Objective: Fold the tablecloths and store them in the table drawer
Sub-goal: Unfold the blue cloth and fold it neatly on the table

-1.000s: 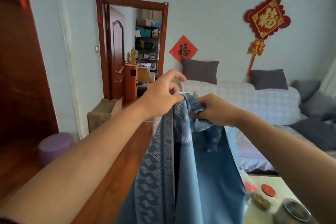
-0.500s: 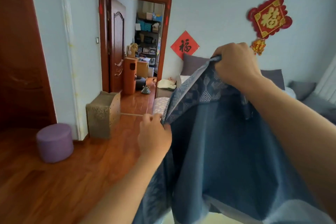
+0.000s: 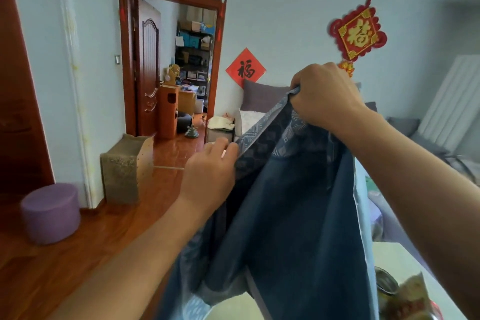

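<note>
A blue tablecloth (image 3: 293, 215) with a patterned border hangs in the air in front of me, its lower part draping toward the pale table (image 3: 389, 257) at the bottom right. My right hand (image 3: 324, 96) grips a bunched corner of the cloth, held high. Lower and to the left, my left hand (image 3: 210, 171) pinches the patterned top edge. The stretch of border between the two hands runs taut and slanted. The table drawer is not in view.
A purple pouf (image 3: 50, 213) and a brown cardboard box (image 3: 124, 166) stand on the wooden floor at left. An open doorway (image 3: 179, 65) lies behind. A sofa with grey cushions (image 3: 262, 96) runs along the back wall. A tin (image 3: 387, 286) and a snack packet (image 3: 413, 299) sit on the table.
My hands were together on the bunched cloth a second ago. The right hand rose to the right and the left dropped, spreading the top edge. Since half a second ago little has moved.
</note>
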The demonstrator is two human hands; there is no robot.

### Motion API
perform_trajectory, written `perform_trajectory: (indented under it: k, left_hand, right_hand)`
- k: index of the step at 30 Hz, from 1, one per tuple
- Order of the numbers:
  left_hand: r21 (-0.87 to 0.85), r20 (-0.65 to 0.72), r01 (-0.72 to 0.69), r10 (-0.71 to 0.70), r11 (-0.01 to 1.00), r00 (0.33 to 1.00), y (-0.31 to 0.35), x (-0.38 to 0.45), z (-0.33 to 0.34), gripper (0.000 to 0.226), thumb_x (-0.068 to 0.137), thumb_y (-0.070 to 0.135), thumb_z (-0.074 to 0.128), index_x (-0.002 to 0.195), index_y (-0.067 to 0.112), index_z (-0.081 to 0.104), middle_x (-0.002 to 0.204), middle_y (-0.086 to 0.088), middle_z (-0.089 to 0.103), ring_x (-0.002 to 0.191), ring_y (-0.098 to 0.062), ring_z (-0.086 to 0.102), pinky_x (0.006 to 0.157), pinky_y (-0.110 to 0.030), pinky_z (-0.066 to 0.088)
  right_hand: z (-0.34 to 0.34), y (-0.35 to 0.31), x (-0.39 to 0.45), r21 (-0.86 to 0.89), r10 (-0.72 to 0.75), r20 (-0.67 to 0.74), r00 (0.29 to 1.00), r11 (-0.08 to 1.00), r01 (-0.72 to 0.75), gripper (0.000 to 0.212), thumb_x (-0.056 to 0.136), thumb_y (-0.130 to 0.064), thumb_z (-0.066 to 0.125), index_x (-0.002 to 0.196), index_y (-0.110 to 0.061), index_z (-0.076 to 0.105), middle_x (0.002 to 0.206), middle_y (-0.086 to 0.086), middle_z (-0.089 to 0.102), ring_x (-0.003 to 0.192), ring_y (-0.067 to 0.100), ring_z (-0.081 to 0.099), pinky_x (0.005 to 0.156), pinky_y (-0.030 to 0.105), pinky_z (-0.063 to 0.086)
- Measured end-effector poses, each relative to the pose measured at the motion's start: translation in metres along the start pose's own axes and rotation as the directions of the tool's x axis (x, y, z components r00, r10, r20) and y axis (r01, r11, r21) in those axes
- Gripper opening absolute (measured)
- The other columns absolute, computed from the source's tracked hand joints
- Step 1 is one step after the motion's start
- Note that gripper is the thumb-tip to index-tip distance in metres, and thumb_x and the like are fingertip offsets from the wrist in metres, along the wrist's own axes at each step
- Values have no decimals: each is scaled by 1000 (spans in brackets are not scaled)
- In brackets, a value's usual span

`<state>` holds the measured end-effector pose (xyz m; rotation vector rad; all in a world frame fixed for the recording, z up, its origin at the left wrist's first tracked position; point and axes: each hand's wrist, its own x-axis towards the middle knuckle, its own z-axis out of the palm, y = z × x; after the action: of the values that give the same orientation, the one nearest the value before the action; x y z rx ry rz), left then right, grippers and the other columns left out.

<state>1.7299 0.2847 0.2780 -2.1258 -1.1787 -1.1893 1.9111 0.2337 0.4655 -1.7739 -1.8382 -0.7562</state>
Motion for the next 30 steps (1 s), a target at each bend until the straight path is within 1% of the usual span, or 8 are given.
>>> perform_trajectory:
  k: [6, 8, 11, 13, 16, 20, 24, 30]
  left_hand:
    - [9, 189, 281, -277, 960, 942, 10, 22, -38, 16, 101, 24, 59, 95, 25, 73, 85, 6, 67, 77, -12, 62, 65, -21, 41]
    - [-215, 470, 487, -348, 847, 811, -8, 41, -41, 24, 104, 25, 54, 91, 18, 73, 85, 3, 67, 73, -8, 60, 59, -19, 38]
    - [-365, 707, 669, -275, 648, 652, -44, 66, -34, 34, 106, 29, 51, 94, 4, 71, 97, -14, 71, 87, -29, 68, 71, -41, 57]
    - [-315, 684, 581, -245, 750, 687, -44, 66, -23, 39, 108, 30, 43, 95, 0, 66, 98, -16, 68, 87, -32, 66, 69, -44, 53]
    - [-377, 403, 407, -248, 832, 881, -22, 29, -10, 29, 109, 33, 40, 92, 14, 53, 79, 1, 61, 66, -15, 58, 52, -23, 36]
    - [-331, 50, 242, -239, 912, 970, -10, -39, 8, 8, 99, 19, 64, 103, 14, 59, 85, 4, 64, 68, -9, 61, 59, -19, 50]
    - [-219, 154, 568, -546, 794, 823, -7, -107, 20, 36, 80, -4, 70, 110, 15, 64, 103, 5, 57, 84, -14, 56, 65, -27, 46]
    - [-24, 313, 797, -752, 604, 579, -53, -200, 30, 48, 81, -2, 62, 123, 19, 69, 102, -3, 64, 85, -29, 64, 71, -39, 56]
  right_hand:
    - [0, 13, -6, 11, 28, 26, 999, 1000, -28, 28, 78, -11, 54, 93, -19, 76, 89, 10, 68, 75, 32, 61, 68, 40, 58]
    - [3, 15, -7, 24, 18, 44, 999, 1000, -19, 29, 79, -12, 55, 96, -23, 77, 91, 7, 68, 75, 29, 61, 69, 42, 60]
    - [13, 12, -10, 42, -30, 96, 995, 999, 26, 26, 80, -15, 57, 93, -27, 76, 85, 7, 66, 71, 29, 59, 62, 34, 54]
    - [16, 13, -9, 61, -36, 129, 991, 998, 29, 25, 80, -15, 57, 91, -25, 77, 77, 6, 63, 69, 28, 57, 56, 26, 43]
    - [14, 25, -6, 120, 15, 99, 995, 992, -27, 22, 81, -17, 60, 90, -22, 79, 75, 3, 65, 74, 29, 60, 62, 30, 48]
    - [18, 26, -11, 207, 30, 109, 994, 977, -52, 13, 82, -22, 67, 86, -21, 79, 80, 6, 70, 83, 29, 61, 69, 32, 51]
    - [25, 15, -17, 197, 9, 107, 994, 980, -30, 16, 81, -18, 63, 79, -26, 76, 76, 8, 65, 76, 31, 56, 65, 30, 44]
    - [31, 13, -14, 147, 81, 54, 995, 985, -88, 36, 76, -8, 52, 94, -23, 79, 88, 14, 69, 78, 35, 58, 64, 33, 48]
